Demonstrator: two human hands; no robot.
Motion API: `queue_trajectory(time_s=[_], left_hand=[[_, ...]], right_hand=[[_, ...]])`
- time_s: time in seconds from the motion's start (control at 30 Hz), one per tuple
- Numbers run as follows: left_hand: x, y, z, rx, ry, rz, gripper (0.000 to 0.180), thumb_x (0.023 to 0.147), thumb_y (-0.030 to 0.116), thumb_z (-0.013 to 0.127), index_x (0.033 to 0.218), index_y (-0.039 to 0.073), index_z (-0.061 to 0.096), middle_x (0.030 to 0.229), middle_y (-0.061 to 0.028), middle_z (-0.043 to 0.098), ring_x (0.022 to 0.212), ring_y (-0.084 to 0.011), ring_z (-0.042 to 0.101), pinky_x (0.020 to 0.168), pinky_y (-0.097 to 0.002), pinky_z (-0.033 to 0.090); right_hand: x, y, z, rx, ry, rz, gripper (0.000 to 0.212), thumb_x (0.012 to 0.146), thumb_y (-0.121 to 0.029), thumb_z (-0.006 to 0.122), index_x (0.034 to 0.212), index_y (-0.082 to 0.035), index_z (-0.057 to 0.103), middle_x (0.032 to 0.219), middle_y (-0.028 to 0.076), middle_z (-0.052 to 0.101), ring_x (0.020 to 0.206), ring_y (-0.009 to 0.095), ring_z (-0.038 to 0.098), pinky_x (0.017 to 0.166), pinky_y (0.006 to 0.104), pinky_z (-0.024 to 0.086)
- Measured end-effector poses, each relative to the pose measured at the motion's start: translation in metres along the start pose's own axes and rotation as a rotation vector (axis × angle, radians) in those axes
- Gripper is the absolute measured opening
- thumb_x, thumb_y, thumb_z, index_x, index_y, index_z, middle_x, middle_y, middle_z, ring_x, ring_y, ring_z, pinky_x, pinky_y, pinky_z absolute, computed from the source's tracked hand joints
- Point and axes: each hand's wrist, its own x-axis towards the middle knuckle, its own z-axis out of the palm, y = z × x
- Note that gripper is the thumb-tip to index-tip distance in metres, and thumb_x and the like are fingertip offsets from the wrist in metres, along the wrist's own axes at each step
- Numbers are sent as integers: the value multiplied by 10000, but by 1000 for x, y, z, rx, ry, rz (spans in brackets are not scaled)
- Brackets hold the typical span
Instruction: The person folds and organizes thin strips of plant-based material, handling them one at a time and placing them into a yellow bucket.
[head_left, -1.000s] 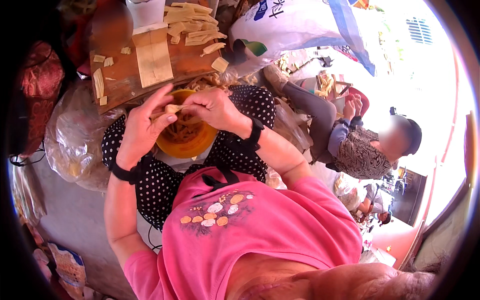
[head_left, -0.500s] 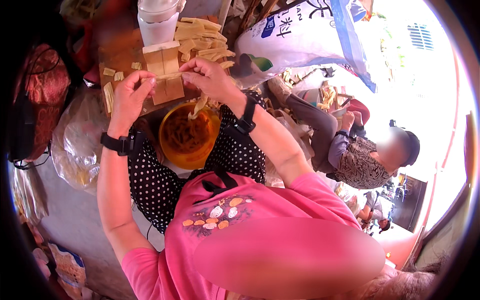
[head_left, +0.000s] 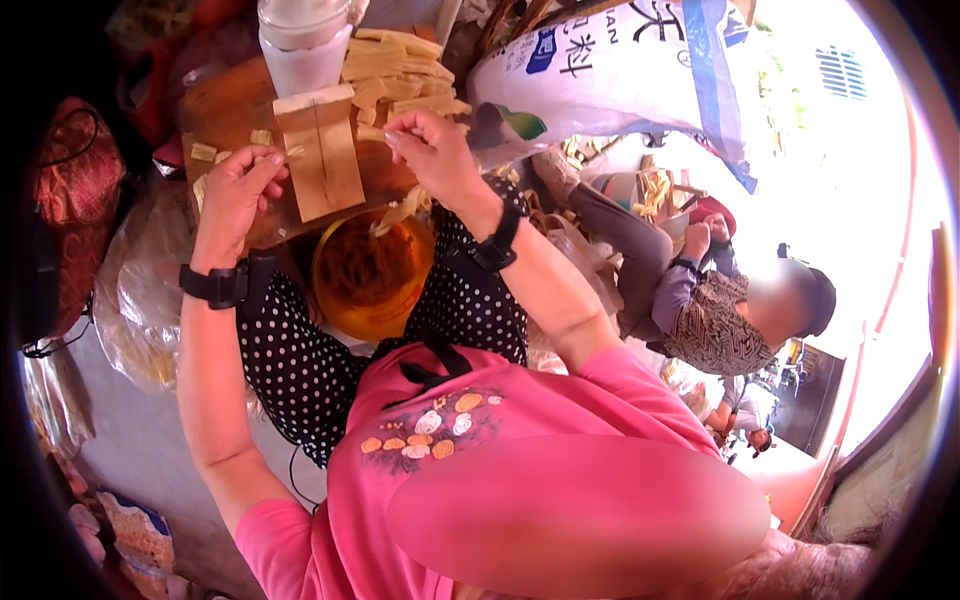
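My left hand [head_left: 243, 192] is closed in a pinch on a short pale-yellow strip piece [head_left: 294, 152], whose end pokes out past the fingertips beside the small wooden board [head_left: 338, 182]. That board is light brown, with a thin dark line down its middle and a raised strip at its far end. Right of it, my right hand [head_left: 436, 160] hovers with thumb and fingers drawn together; whether they hold anything is too small to tell. Pale-yellow strips [head_left: 395, 70] lie piled beyond the right hand. Short cut pieces [head_left: 204, 152] rest left of the board.
A brown work board [head_left: 225, 105] carries a white cup [head_left: 300, 60]. Below it, an orange bowl [head_left: 325, 285] holding dark strips sits between my knees. A large white printed sack [head_left: 610, 75] leans at the right. Another person [head_left: 715, 315] sits beyond it.
The strip stretched between both hands over the small board is no longer there. My hands have moved apart, the left going leftward with a short piece. The view has shifted slightly.
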Motion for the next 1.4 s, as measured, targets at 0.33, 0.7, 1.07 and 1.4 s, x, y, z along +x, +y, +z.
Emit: queue_trajectory(time_s=[0.33, 0.7, 1.07, 1.4], left_hand=[[-62, 23, 36, -299, -203, -16, 280, 926, 228, 541, 1140, 47, 543, 856, -29, 619, 688, -61, 554, 581, -175, 421], [-97, -26, 59, -353, 1, 75, 131, 921, 144, 537, 981, 40, 590, 797, -25, 630, 663, -73, 568, 603, -193, 451], [-106, -38, 107, 231, 43, 422, 281, 885, 145, 585, 1128, 4, 597, 1044, -70, 608, 947, -128, 559, 798, -243, 439], [-133, -21, 104, 28, -83, 240, 150, 851, 24, 580, 985, 4, 645, 873, -56, 658, 773, -125, 596, 732, -249, 480]], right_hand=[[-48, -18, 19, 220, -240, 370, 233, 905, -245, 570, 851, -21, 607, 670, -29, 535, 567, 36, 430, 488, 189, 336], [-99, -10, 20, 339, -191, 255, 178, 903, -181, 565, 891, -7, 601, 673, -42, 505, 582, 29, 418, 498, 181, 336], [-135, 16, -22, -315, -80, 40, 270, 813, -194, 672, 931, 35, 593, 705, 98, 600, 603, 173, 548, 578, 281, 451], [-164, -14, -46, -12, -401, 339, 245, 897, -251, 579, 878, -10, 620, 672, -41, 551, 610, 42, 497, 542, 210, 406]])
